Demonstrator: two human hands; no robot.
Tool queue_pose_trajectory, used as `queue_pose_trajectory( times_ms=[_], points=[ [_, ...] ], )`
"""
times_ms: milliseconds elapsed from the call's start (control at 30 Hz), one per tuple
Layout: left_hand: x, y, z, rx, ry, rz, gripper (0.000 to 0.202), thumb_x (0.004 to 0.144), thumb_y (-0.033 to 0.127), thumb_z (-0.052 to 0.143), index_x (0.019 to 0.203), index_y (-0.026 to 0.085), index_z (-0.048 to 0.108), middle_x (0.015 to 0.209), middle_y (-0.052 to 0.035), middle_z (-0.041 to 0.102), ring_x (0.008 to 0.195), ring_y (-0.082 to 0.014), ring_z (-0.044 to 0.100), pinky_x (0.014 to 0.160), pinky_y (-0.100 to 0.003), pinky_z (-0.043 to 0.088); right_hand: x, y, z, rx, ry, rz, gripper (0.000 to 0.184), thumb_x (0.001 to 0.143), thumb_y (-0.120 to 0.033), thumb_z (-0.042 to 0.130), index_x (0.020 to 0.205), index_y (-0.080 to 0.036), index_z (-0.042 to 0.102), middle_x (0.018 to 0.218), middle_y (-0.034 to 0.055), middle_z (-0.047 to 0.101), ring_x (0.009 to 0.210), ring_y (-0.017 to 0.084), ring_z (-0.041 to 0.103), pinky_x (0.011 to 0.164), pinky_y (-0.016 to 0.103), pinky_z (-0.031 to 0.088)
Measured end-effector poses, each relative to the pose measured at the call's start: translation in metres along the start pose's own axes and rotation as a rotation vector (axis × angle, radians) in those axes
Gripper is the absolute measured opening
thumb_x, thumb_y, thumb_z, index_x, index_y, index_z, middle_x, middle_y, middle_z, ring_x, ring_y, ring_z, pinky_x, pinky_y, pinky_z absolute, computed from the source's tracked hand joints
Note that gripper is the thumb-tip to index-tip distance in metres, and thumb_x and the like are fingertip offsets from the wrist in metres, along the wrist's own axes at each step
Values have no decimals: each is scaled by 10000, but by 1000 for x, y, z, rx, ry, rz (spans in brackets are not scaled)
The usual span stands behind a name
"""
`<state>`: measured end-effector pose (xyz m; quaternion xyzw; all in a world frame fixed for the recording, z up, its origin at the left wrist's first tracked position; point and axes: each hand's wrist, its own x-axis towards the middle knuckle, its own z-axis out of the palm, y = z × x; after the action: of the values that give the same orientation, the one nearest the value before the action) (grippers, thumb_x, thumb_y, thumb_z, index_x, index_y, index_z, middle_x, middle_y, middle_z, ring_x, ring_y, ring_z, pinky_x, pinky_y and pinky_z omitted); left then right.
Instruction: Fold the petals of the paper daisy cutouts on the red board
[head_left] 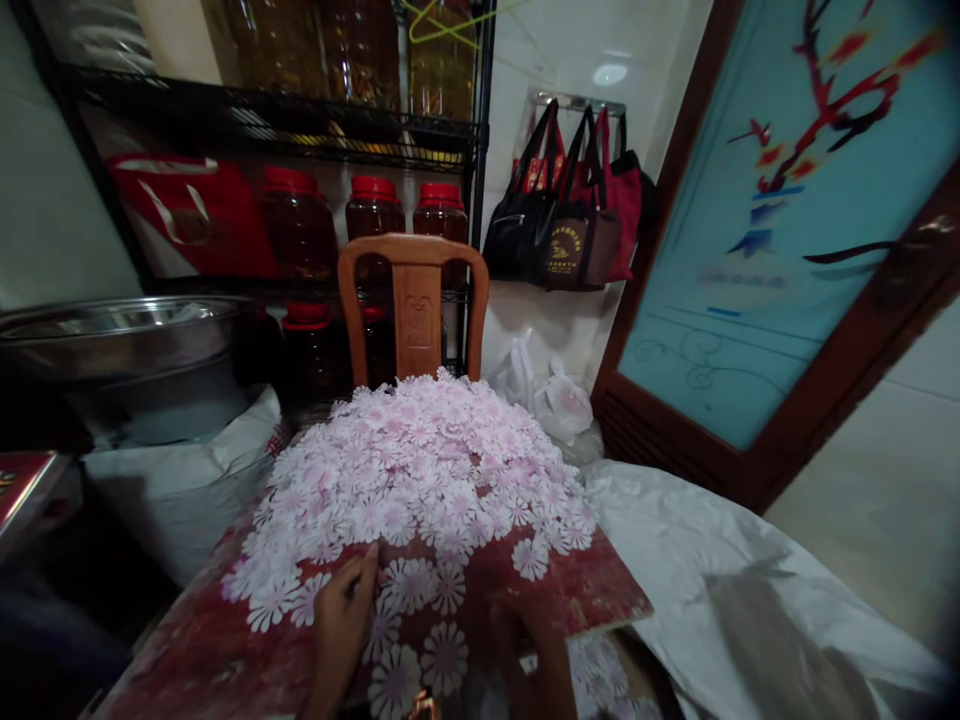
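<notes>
A broad heap of pale pink and white flower-shaped cutouts (442, 460) covers much of the red tabletop (202, 650). My left hand (343, 620) is at the near edge of the heap, thumb and finger brought together; whatever they pinch is too small to make out. Several single flowers (444, 657) lie between my hands. To the right, my right hand (536, 655) is low over the table's front edge, dark and blurred, with its fingers curled in. A small light patch shows by its fingers, but I cannot tell what it is. A shiny copper-coloured thing (424, 705) shows at the bottom edge.
A wooden chair (416, 300) stands beyond the table. Behind it, a black rack (285, 130) holds red-lidded jars (373, 205). Large white sacking (675, 540) spreads at right, near a glass door (720, 300). A metal basin (127, 330) stands at left above a white sack (187, 480).
</notes>
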<state>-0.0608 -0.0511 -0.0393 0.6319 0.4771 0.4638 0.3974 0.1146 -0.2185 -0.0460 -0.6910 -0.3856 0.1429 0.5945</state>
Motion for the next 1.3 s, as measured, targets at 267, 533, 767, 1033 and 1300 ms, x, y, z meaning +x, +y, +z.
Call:
queue_pose_trajectory(
  times_ms=[267, 533, 767, 1033, 1300],
  points=[
    [1, -8, 2, 14, -81, 1, 519, 840, 622, 560, 651, 146, 640, 704, -35, 650, 711, -161, 559, 684, -230, 407, 75, -3, 36, -117, -254, -197, 516, 796, -251, 613, 1313, -264, 613, 1491, 81, 431, 1239, 259, 536, 1013, 374, 441],
    [1, -7, 3, 20, -89, 8, 517, 854, 597, 554, 623, 143, 644, 705, -46, 671, 706, -160, 591, 673, -224, 427, 80, 21, 42, 95, -239, -61, 405, 887, -523, 543, 822, -144, 670, 757, 50, 632, 723, 152, 557, 672, 252, 458],
    [1, -4, 3, -10, -49, 16, 495, 842, 570, 580, 599, 141, 630, 634, -29, 633, 635, -141, 570, 629, -216, 433, 83, 23, 37, 178, -215, 34, 410, 778, -544, 685, 786, -135, 667, 661, 13, 553, 635, 114, 473, 600, 226, 394],
    [-4, 19, 10, 7, -26, 124, 348, 840, 493, 617, 740, 163, 667, 819, -45, 662, 831, -175, 603, 802, -253, 460, 85, 24, 40, 190, -253, 49, 350, 756, -474, 725, 779, -126, 693, 655, -1, 556, 635, 100, 456, 610, 225, 376],
    [-8, 15, 53, 59, -255, 116, 333, 787, 457, 683, 944, 164, 669, 951, -73, 666, 926, -213, 604, 892, -325, 459, 85, 29, 40, 234, -262, 94, 436, 737, -531, 733, 879, -119, 726, 743, 37, 635, 689, 129, 521, 647, 244, 413]
  ],
)
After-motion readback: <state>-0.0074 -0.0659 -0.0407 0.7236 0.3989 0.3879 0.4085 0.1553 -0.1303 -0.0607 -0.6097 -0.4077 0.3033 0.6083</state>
